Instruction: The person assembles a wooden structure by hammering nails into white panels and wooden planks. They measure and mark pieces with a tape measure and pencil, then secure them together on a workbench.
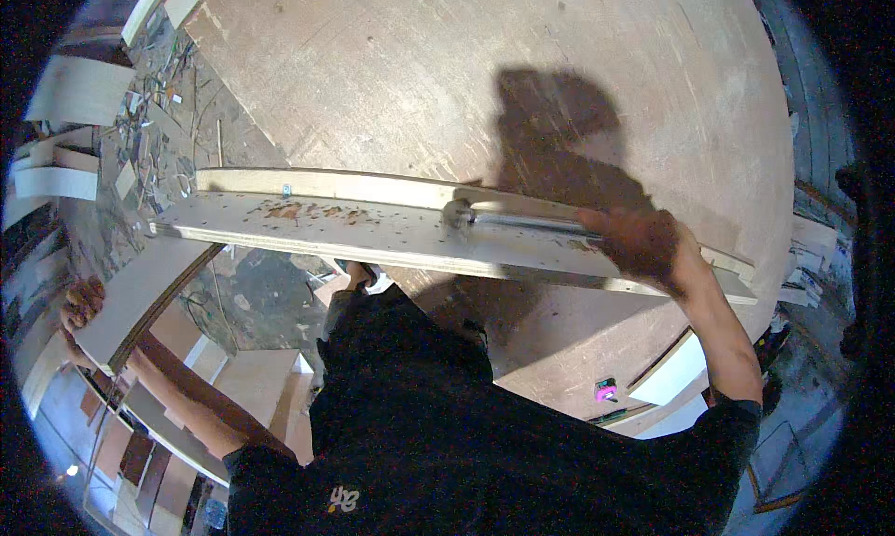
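A long narrow plywood board (373,230) lies across in front of me, its top scattered with dark specks and worn brown patches. A pale wooden strip (364,186) stands along its far edge. My right hand (643,242) is closed round the handle end of a hammer (531,222). The hammer lies low over the long board, its head toward the strip; shadow hides whether it touches. My left hand (81,314) grips the outer end of a shorter board (154,292), which meets the long board's left end at an angle.
Under the long board spreads a large plywood sheet (392,79). Scraps and offcuts (163,116) litter the floor at left, with curved white panels (84,89) beyond. Stacked boards (149,461) stand at lower left. A small pink-and-black object (606,390) lies at lower right.
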`<state>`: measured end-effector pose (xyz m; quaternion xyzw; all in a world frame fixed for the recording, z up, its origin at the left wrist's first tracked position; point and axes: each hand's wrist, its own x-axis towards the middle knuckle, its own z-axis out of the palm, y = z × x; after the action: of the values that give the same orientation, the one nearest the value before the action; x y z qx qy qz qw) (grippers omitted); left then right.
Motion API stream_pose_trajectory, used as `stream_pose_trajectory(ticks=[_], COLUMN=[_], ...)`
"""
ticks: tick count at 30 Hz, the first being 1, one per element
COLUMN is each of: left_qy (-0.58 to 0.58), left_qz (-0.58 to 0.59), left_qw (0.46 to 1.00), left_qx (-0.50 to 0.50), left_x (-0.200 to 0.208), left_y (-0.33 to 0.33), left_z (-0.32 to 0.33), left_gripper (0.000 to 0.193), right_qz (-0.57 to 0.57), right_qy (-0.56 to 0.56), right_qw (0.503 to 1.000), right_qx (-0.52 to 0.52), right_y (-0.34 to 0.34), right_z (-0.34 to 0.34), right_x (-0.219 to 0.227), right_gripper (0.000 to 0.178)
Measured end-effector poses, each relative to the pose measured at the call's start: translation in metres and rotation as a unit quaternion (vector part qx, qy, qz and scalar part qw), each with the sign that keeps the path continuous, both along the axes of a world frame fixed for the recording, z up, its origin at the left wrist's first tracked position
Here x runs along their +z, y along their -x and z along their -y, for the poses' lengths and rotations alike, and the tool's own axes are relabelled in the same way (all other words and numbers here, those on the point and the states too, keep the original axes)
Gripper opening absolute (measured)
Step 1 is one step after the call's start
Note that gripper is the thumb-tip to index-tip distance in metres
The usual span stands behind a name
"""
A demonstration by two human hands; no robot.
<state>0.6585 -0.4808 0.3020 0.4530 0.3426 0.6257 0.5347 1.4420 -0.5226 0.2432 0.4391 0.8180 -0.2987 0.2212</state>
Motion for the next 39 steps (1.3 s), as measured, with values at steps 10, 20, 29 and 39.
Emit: stream_pose_trajectory(ticks=[10, 20, 29, 39], left_qy=[-0.022, -0.087, -0.295, -0.258], left_qz=[-0.037, -0.266, -0.411, -0.397], left_qw=[0.999, 0.904, 0.834, 0.856], left_qx=[0.004, 0.323, 0.220, 0.207], left_x=[-0.010, -0.018, -0.029, -0.041], left_y=[-0.003, -0.106, -0.157, -0.190], left_z=[-0.017, -0.133, -0.182, -0.239], left_gripper=[0.041, 0.045, 0.044, 0.057], right_qz=[-0.108, -0.323, -0.207, -0.094], right_qy=[-0.046, -0.199, -0.217, -0.319], right_qw=[0.936, 0.635, 0.644, 0.651], right_qx=[-0.333, -0.673, -0.704, -0.682], right_y=[-0.006, 0.073, 0.224, 0.297], right_z=[0.046, 0.233, 0.290, 0.243], right_x=[0.040, 0.018, -0.097, -0.139], right_gripper=[0.037, 0.048, 0.046, 0.051])
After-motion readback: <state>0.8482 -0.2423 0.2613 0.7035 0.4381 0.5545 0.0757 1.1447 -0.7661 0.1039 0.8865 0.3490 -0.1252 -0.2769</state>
